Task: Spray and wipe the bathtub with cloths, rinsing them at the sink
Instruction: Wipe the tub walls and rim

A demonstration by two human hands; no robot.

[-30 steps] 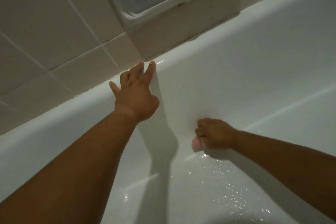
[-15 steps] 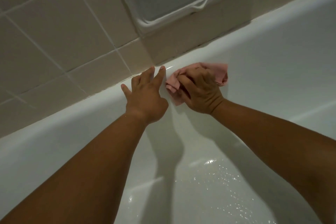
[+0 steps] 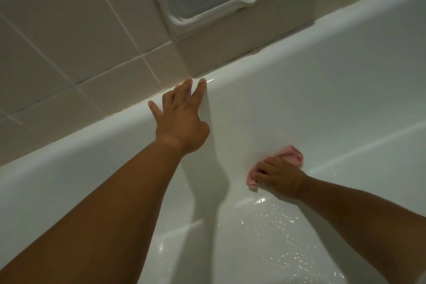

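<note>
- I'm leaning over the bathtub [image 3: 92, 138], and my left hand [image 3: 182, 120] lies flat on its far rim, right where the rim meets the tiled wall [image 3: 57, 41]. The fingers are straight and spread, with nothing in the grip. I read it as a brace that takes my weight while I reach in.
- My right hand [image 3: 279, 176] does the work. Its grip is closed over a bunched pink cloth [image 3: 291, 154], fingers curled on top and pressing it against the tub's far inner wall. It sits low down, just above where the wall curves into the floor.
- The cloth sticks out on 2 sides of the hand: a folded lump beyond the knuckles and a small corner under the fingertips. Bunched like that, I'd say it gives a thick pad to push with rather than a loose sheet that would slip.
- Bright drops [image 3: 276, 226] speckle the tub floor just below the cloth, so that part is wet. The wall above the cloth looks smooth, and I can't tell whether it is wet or dry.
- The 2 hands are well apart, the left high on the rim and the right low on the wall.
- Above the rim a white-edged frame [image 3: 207, 15] is set into the tiles. I can't tell what it is.
- My judgement is that this is the wiping step, midway at best, since only 1 stretch of wall is under the cloth. The sink is not in shot, so rinsing would mean leaving the tub.
</note>
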